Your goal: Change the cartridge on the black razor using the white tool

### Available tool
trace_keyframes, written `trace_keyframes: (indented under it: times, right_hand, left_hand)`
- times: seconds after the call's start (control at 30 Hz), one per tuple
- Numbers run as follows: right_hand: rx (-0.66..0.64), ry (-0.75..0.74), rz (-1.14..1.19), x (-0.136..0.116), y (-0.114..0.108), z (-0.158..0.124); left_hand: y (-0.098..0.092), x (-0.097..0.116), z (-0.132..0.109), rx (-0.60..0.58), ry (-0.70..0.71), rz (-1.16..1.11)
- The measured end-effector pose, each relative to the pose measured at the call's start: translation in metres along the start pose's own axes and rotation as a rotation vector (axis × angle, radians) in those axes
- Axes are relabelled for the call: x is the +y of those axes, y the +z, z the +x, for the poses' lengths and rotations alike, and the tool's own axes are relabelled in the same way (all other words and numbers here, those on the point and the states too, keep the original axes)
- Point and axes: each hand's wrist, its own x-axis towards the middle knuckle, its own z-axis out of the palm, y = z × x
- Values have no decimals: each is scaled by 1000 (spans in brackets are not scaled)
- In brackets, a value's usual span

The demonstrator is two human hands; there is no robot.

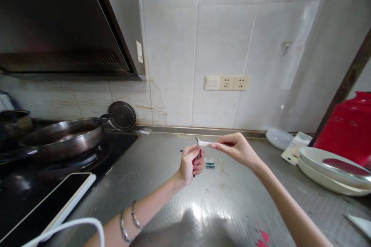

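Observation:
Near the middle of the head view, my left hand (191, 164) is closed around a thin dark pen-like object (198, 155), held upright with its metallic tip showing above the fingers. My right hand (236, 147) pinches a small white piece (204, 144) between thumb and fingers, and the white piece touches or overlaps the top of the dark object. Both hands are above the metal counter (162, 185). Small dark-green pieces (210, 165) lie on the counter just behind and right of my left hand.
A wide pan (65, 139) sits on the black stove at left, with a phone (49, 208) and white cable (84, 220) in front. Stacked plates (330, 166), a white card (296, 148) and a red container (348, 127) are at right. Red scraps (263, 238) lie at the front.

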Motion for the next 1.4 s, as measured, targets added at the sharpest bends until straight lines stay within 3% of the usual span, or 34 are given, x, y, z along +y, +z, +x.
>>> trace_keyframes:
  times: [0.3, 0.53, 0.73, 0.93, 1.13, 1.4]
  right_hand:
    - [-7, 93, -53, 11, -21, -1]
    - [-103, 96, 9, -8, -37, -8]
    - [-185, 35, 19, -17, -49, -13]
    - [-315, 27, 46, -21, -46, -14]
    - [-266, -65, 23, -25, -36, -11]
    - [-306, -198, 12, -26, -28, -9]
  left_hand:
    - [-8, 5, 2, -11, 109, 272]
    - [-27, 9, 14, -4, 262, 504]
    - [-31, 26, 13, -136, 314, 729]
    - [-36, 38, 7, -131, 404, 1028]
    - [-35, 42, 4, -166, 495, 1168]
    - [-35, 38, 5, -297, 460, 1410]
